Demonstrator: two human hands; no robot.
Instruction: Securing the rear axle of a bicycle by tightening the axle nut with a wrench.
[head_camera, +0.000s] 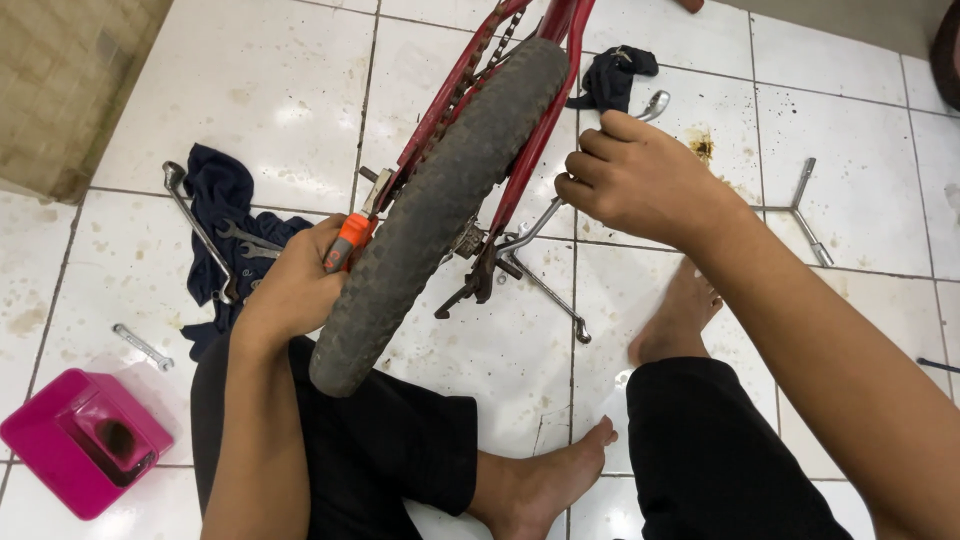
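Floor: white tiled floor (250, 90), stained and speckled, under everything; person sits on it, bare feet forward.
Bicycle frame: red frame (545, 110), running up and away between the two hands.
Tyre: dusty black tyre (440, 210), upright between the hands, its lower end just right of the left hand.
Right hand: right hand (630, 175) curled into a loose fist against the red frame stay, right of the tyre; whether it grips the stay or a tool, cannot tell.
Left hand: left hand (295, 290) wrapped tight round an orange-handled tool (345, 245), held at the wheel's axle on the tyre's left side; tool tip hidden.
Kickstand: grey kickstand (545, 285), just below the right hand, angled toward the floor.
Dark cloth: navy cloth (220, 200), just left of the left hand, with spanners (250, 240) lying on it.
Pink box: pink plastic box (85, 440), well left of and below the left hand.
Black rag: black rag (610, 75), just above the right hand.
Y-shaped wrench: Y-shaped wrench (800, 210), right of the right hand, apart from it.
Small spanner: small spanner (142, 347), left of the left hand, on bare tile.
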